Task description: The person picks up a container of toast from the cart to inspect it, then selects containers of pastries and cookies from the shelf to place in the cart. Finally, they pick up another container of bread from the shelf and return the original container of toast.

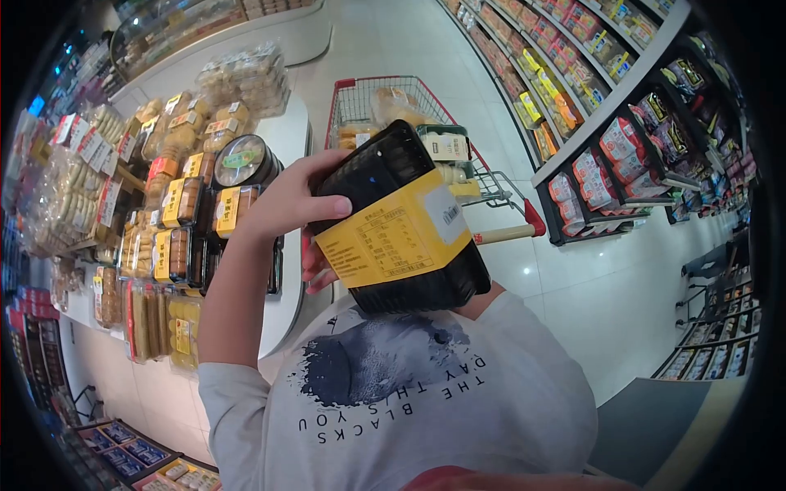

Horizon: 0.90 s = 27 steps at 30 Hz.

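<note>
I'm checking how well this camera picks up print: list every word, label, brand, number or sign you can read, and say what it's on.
"THE BLACKS": T-shirt, upside down in view
"DAY THIS YOU": same T-shirt
Too small or blurred to read: the print and barcode on the held black package; red-and-white signs; yellow labels on the table's packs; the cart pack's pale label; right-hand shelf packs.

Packaged breads (172, 200) lie across the desk (296, 131) at left, with round tubs (239, 161) near its right side. A shopping cart (385, 80) stands ahead, packs (446, 147) inside. Stocked shelves (565, 90) run along the right. A display case (168, 37) lies beyond the desk.
</note>
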Motion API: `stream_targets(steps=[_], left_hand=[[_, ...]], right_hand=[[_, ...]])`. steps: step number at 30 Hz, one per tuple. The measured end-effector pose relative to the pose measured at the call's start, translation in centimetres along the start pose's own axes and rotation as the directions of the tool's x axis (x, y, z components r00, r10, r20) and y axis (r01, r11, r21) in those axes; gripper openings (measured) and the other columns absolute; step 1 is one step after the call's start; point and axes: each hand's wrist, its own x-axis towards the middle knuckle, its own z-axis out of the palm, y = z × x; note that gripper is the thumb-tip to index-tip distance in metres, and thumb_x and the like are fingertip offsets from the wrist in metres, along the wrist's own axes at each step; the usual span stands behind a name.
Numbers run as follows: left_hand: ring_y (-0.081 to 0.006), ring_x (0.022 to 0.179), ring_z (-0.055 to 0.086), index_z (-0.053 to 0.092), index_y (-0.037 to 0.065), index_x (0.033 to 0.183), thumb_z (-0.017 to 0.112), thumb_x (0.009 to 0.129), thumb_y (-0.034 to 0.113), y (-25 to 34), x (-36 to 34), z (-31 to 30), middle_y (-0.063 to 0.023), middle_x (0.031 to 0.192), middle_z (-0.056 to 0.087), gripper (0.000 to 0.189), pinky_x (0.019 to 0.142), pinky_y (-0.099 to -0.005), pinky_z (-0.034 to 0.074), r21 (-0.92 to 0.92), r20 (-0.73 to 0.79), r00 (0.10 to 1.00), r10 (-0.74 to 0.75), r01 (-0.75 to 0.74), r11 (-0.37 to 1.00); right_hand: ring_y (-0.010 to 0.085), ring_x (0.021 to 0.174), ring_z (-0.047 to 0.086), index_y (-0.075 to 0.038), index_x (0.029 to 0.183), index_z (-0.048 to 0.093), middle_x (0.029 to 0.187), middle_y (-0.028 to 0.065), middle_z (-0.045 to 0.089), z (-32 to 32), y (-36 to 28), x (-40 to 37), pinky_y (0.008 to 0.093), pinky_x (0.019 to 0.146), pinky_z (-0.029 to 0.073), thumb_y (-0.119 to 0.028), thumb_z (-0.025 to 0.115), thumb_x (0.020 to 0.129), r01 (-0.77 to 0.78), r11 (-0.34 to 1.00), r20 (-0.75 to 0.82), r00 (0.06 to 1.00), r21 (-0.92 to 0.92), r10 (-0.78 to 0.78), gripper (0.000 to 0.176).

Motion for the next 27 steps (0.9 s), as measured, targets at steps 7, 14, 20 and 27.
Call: stream_targets(steps=[7, 14, 20, 27], left_hand=[[-0.0130, 0.082, 0.056, 0.055, -0.005, 0.108, 0.077, 0.061, 0.030, 2.1, -0.9, 0.5, -0.0073, 0.088, 0.060, 0.062, 0.076, -0.0261, 0.045, 0.308, -0.183, 0.971, -0.156, 0.207, 0.929], [-0.0173, 0.081, 0.059, 0.056, -0.005, 0.108, 0.074, 0.065, 0.041, 1.2, -0.1, 0.2, -0.0130, 0.088, 0.062, 0.066, 0.073, -0.0276, 0.046, 0.374, -0.286, 0.877, -0.385, 0.472, 0.798], [-0.0191, 0.082, 0.059, 0.056, -0.005, 0.110, 0.073, 0.065, 0.047, 1.0, 0.5, 0.8, -0.0149, 0.091, 0.063, 0.070, 0.076, -0.0296, 0.045, 0.474, -0.297, 0.862, -0.410, 0.506, 0.721], [-0.0246, 0.085, 0.061, 0.060, -0.004, 0.107, 0.070, 0.060, 0.057, -2.4, 1.7, -0.1, -0.0180, 0.091, 0.063, 0.077, 0.077, -0.0327, 0.047, 0.466, -0.232, 0.868, -0.440, 0.496, 0.733]], right_hand=[[0.0272, 0.101, 0.055, 0.003, 0.125, 0.037, 0.120, 0.0173, 0.048, -3.7, 0.6, 2.2, 0.0330, 0.084, 0.047, -0.059, 0.039, 0.085, -0.005, 0.967, -0.321, 0.944, -0.255, -0.079, 0.075], [0.0165, 0.114, 0.047, 0.001, 0.130, 0.029, 0.122, 0.0105, 0.047, -4.7, -0.1, -1.9, 0.0283, 0.091, 0.042, -0.054, 0.061, 0.076, 0.057, 0.865, -0.080, 0.991, -0.498, -0.111, 0.084], [0.0149, 0.108, 0.050, 0.002, 0.127, 0.034, 0.119, 0.0099, 0.050, -2.8, 0.4, -2.0, 0.0281, 0.091, 0.042, -0.019, 0.070, 0.073, -0.053, 0.851, -0.258, 0.961, -0.523, -0.099, 0.068], [0.0155, 0.104, 0.053, 0.003, 0.122, 0.039, 0.115, 0.0101, 0.053, -4.0, 1.0, -2.3, 0.0288, 0.090, 0.042, -0.012, 0.068, 0.074, -0.093, 0.867, -0.351, 0.931, -0.489, -0.098, 0.058]])
